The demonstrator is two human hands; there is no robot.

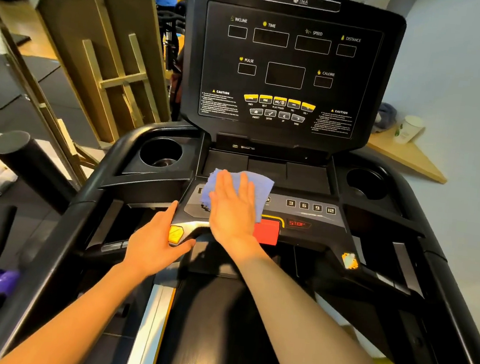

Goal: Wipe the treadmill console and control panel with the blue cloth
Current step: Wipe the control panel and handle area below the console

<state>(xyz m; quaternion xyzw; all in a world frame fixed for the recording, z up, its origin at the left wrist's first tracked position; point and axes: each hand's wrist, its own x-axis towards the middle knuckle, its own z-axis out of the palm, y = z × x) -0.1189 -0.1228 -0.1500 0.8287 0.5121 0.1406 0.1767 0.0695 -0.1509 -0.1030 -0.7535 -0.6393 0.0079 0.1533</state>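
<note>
Head view: the blue cloth (pixel 239 189) is pressed flat under the open right hand (pixel 234 208) on the lower control panel (pixel 315 217), at 9 o'clock of the speed keys; the wiping step is judged in hand there. The left hand (pixel 156 239) is curled, gripping the panel's left edge by the yellow tag (pixel 175 234). Next, a sweep toward 3 o'clock is called for, light over the red stop key (pixel 267 232), then the upright console (pixel 290 68) at 12 o'clock. Keys beneath the cloth are hidden; the caution print is unreadable.
</note>
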